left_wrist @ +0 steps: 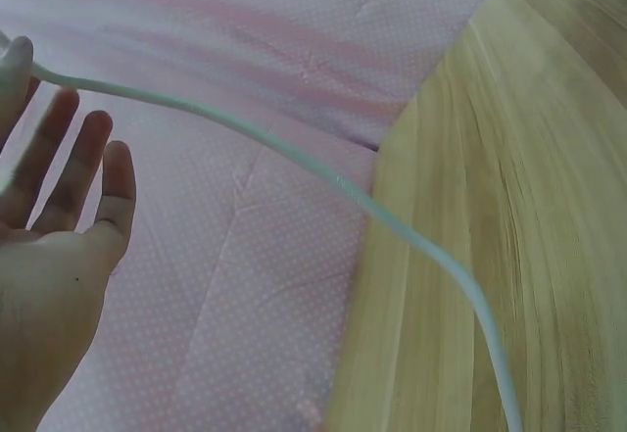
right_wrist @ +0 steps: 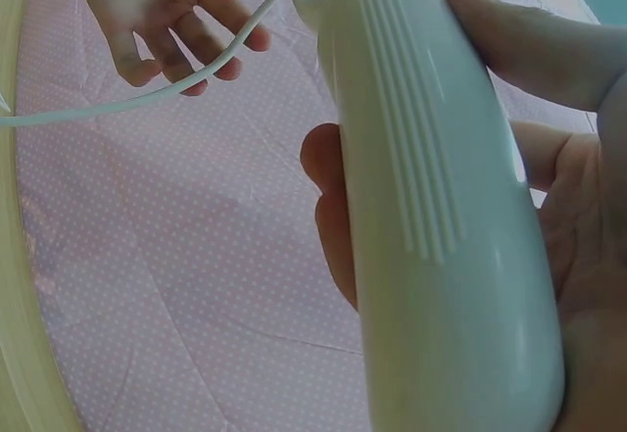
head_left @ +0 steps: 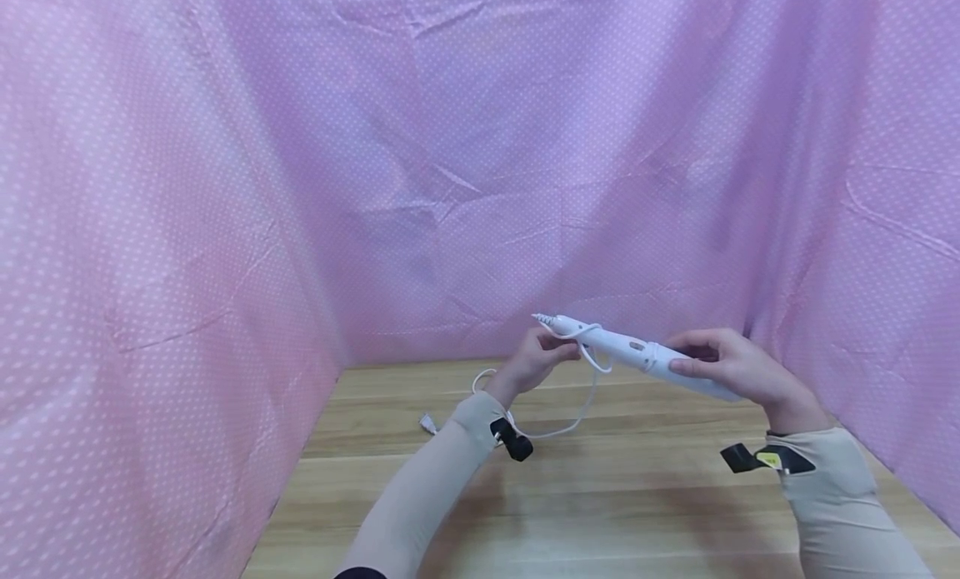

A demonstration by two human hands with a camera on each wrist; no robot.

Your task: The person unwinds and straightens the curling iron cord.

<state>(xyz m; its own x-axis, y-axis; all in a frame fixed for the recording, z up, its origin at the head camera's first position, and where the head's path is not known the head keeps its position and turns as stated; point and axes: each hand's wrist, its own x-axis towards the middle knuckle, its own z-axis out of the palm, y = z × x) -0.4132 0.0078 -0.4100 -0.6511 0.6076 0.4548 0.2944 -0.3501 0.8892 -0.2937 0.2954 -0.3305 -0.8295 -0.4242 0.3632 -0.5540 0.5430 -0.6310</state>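
A long white hair straightener is held above the table, its coil-sleeved cord end pointing left. My right hand grips its wide right end, with the thumb on the near side; in the right wrist view, fingers wrap behind the ribbed white body. A white cord loops around the narrow end and hangs down to the table. At that end my left hand pinches the cord between thumb and index finger. Its other fingers are loosely spread, apart from the cord.
The cord's plug lies on the wooden table left of my left wrist. Pink dotted cloth walls in the table at the back and both sides. A small black wrist camera sits on the left sleeve, another on the right.
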